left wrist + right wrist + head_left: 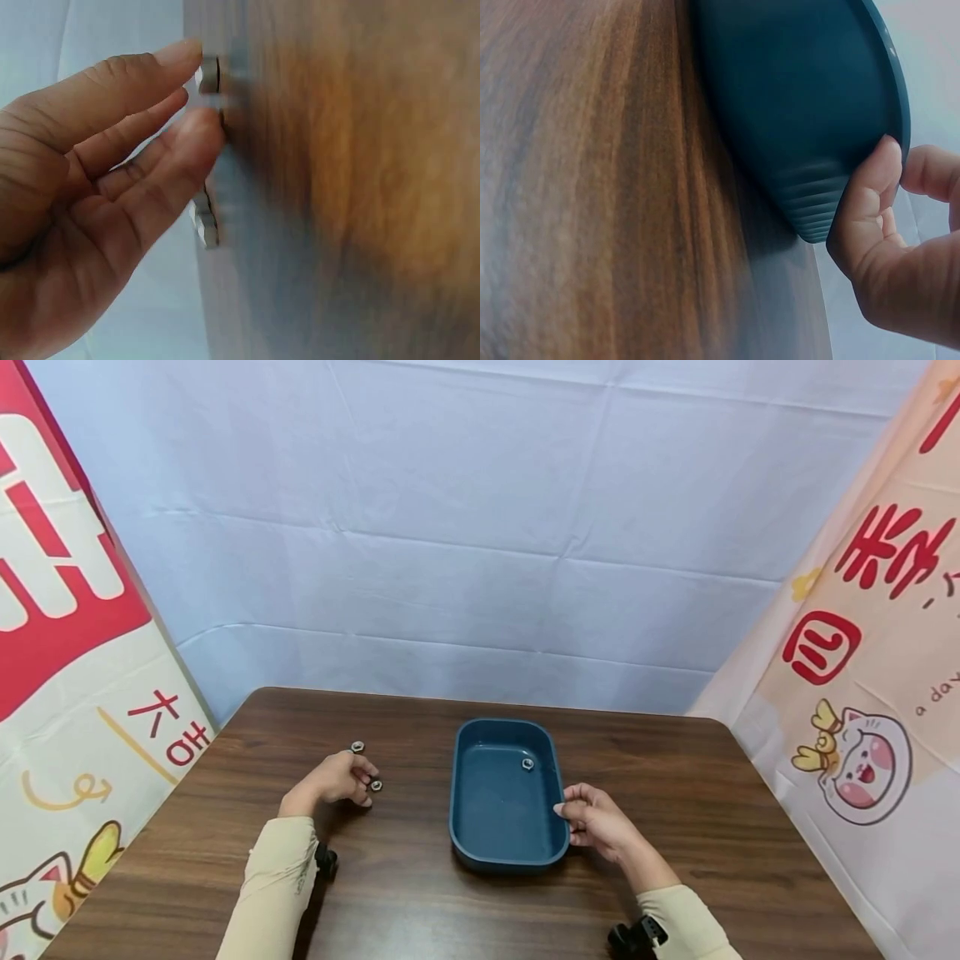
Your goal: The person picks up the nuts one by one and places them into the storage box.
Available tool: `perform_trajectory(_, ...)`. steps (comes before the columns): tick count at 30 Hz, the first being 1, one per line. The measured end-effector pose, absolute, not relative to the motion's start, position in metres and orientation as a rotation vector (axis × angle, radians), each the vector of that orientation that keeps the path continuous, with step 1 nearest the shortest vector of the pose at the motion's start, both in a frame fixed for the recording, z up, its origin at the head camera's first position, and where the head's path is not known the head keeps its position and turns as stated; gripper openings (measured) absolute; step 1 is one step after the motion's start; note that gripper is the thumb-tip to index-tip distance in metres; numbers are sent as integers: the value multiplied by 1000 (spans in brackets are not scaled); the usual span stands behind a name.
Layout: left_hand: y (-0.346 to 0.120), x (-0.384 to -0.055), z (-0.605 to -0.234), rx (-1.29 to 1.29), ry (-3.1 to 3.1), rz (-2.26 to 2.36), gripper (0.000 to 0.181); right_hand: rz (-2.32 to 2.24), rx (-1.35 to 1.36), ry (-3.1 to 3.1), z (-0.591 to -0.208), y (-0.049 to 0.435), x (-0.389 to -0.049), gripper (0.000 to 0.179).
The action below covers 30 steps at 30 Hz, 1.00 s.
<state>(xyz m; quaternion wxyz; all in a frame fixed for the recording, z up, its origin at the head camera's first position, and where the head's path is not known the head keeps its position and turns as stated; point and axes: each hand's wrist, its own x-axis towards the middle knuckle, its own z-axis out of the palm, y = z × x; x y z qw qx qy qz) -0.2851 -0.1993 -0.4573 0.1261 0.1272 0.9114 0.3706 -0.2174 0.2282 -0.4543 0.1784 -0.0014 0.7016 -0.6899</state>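
On the left of the table, my left hand (343,778) reaches down with its thumb and fingers apart around a small metal hex nut (377,785). In the left wrist view a nut (210,75) stands right at the index fingertip, and more nuts (206,225) show beyond the thumb. Another nut (357,747) lies just past the knuckles. My right hand (596,818) pinches the right rim of a dark blue rectangular tray (510,862), thumb inside and fingers outside. One nut (528,764) lies on the tray's floor, towards the far right.
The brown wood-grain table (405,910) ends at a far edge before a pale cloth backdrop (480,568). Printed banners hang at the left (112,693) and right (862,693). Ribbed steps (810,199) show on the tray's outer wall in the right wrist view.
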Motion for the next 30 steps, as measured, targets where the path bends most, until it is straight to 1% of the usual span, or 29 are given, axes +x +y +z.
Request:
perform_trajectory(4,-208,-289,-462,336,2584,1185,35,-1947,-10,1976,-454,228,-217,30)
perform_trajectory(9,-213,-294,-469,368,2536,1251,30,-1946,-2,1977,-454,229,-217,28)
perform_trajectory(17,-208,-297,-470,265,2538,1175,25,-1940,4,1987,-452,228,-216,31)
perform_trajectory(30,-201,-297,-473,246,2565,1125,21,-1947,-10,1973,-454,229,-217,29)
